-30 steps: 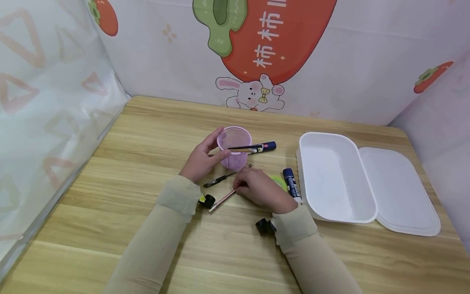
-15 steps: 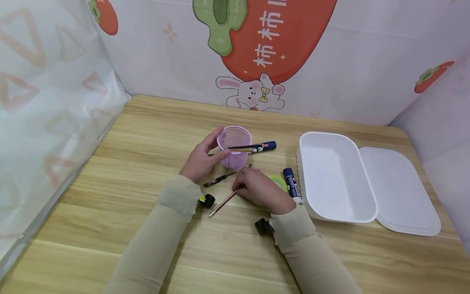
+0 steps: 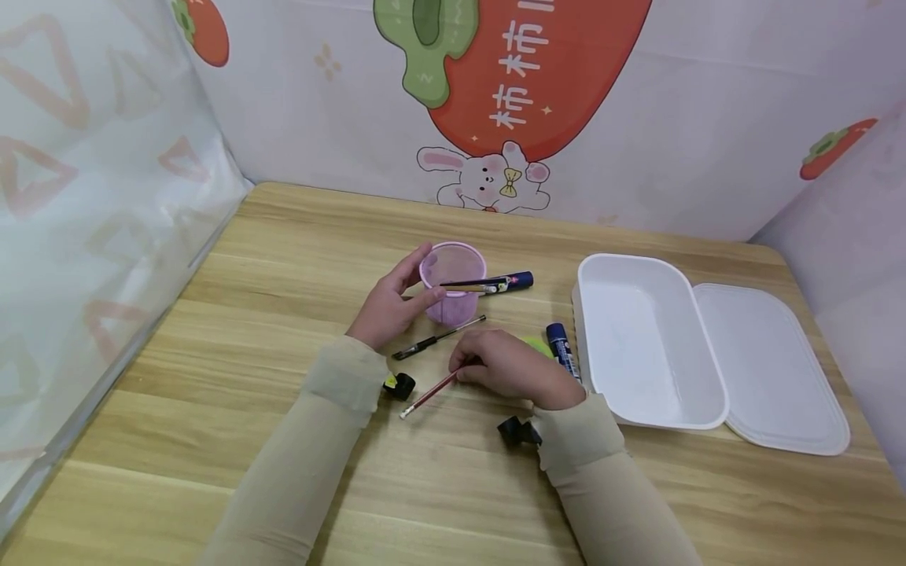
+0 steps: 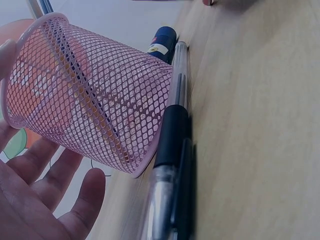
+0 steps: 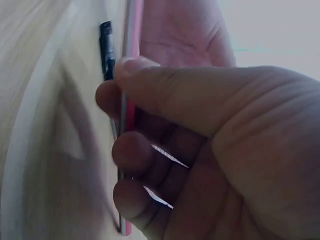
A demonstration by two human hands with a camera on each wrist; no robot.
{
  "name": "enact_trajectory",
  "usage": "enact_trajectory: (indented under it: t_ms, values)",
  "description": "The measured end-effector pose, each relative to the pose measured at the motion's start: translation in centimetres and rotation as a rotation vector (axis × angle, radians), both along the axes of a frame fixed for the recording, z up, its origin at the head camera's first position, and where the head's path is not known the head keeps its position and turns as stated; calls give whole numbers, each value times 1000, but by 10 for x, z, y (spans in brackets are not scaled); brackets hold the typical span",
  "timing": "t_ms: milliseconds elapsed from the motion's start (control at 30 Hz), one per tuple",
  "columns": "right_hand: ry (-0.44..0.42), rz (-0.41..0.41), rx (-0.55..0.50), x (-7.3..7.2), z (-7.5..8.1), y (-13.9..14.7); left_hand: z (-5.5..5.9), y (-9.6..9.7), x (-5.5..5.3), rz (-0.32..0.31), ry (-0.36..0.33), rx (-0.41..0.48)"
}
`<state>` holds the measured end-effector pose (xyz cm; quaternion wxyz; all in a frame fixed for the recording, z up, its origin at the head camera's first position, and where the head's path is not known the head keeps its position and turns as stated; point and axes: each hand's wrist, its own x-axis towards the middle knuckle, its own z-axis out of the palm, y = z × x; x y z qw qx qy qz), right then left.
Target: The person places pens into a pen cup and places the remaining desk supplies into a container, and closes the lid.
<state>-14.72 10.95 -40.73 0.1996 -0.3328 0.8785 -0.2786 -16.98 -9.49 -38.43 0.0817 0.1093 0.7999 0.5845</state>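
My left hand (image 3: 388, 308) holds a pink mesh pen cup (image 3: 453, 310), thumb at the rim and fingers around its far side. A wooden pencil (image 3: 467, 288) and a dark, slim one lean inside the cup, their ends past the rim. My right hand (image 3: 506, 365) pinches a red pencil (image 3: 433, 393) between thumb and fingers; the pencil's white eraser end points to the front left. Its other end is hidden under the hand in the head view. A black-capped clear pen (image 4: 172, 135) lies on the table right beside the cup's base.
A dark blue tube (image 3: 522, 281) lies behind the cup. Right of my right hand are a blue glue stick (image 3: 561, 344) and a partly hidden green-yellow thing (image 3: 539, 346). Farther right stand a white box (image 3: 591, 354) and its flat lid (image 3: 778, 377).
The red pencil's eraser end has shifted slightly toward the front, and my right hand has drawn back a little from the pen. My left hand and the cup have stayed put.
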Motion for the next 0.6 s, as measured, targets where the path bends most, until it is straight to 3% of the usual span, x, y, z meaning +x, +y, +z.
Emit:
enact_trajectory:
  t_ms: [133, 600]
  values:
    - [-65, -35, -79, -1, 4, -1, 1, 0, 0, 4, -4, -8]
    - [-119, -106, -300, 3, 16, -2, 0, 1, -1, 12, -28, 10]
